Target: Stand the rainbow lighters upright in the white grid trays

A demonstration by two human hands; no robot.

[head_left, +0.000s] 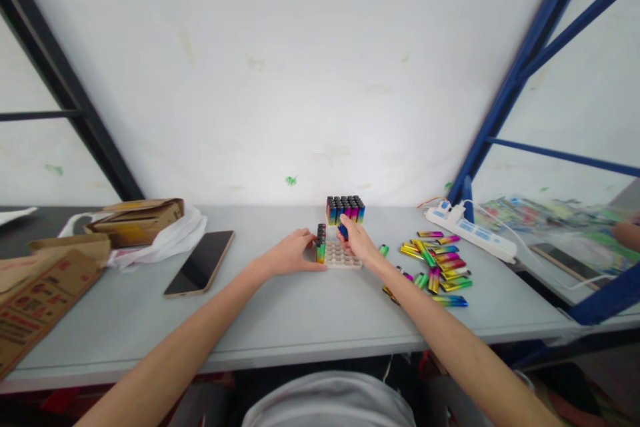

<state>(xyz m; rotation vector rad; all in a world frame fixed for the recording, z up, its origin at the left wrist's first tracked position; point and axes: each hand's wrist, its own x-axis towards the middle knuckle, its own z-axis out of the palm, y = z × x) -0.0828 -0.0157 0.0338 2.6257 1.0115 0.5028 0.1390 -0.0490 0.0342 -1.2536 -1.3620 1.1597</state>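
Note:
A pale tray [343, 257] with rows of round-edged slots lies on the grey table in front of me. Along its left edge stands a row of shiny lighters [321, 250], upright with their black tops up. My left hand [295, 253] curves around that side, thumb at the near corner and fingertips beside the row. Over the tray's right part, my right hand [356, 240] pinches a dark blue lighter [343, 231] between thumb and fingers. Its lower end is hard to make out. Just behind stands a full block of colourful lighters [345, 210].
Loose metallic lighters [440, 263] are heaped to the right, partly behind my right forearm. A white power strip [470, 233] lies beyond them. On the left are a phone [200, 263], a white plastic bag [175, 233] and cardboard boxes [53, 293]. Another person's hand [627, 233] shows far right.

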